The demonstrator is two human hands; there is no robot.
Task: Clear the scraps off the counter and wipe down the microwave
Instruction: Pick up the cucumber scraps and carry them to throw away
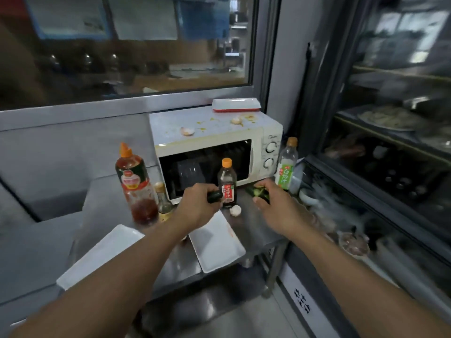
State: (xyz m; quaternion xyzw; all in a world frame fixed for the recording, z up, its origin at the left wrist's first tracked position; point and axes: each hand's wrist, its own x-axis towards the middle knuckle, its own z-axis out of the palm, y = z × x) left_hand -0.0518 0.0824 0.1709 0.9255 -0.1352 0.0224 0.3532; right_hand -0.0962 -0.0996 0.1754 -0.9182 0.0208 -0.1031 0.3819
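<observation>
stained white microwave [214, 135], green scraps [260, 193] on steel counter [256, 223]

a dark sauce bottle [227, 183] with an orange cap stands just past the fingers, between the two sets of them. a pale bottle with a green label [287, 164] rises right of the fingers. left of them stand a big red sauce bottle [135, 184] and a small gold-capped bottle [163, 202]. two white trays [217, 245] [102, 254] lie nearer than the fingers; a red-rimmed tray [236, 105] sits far beyond.
</observation>
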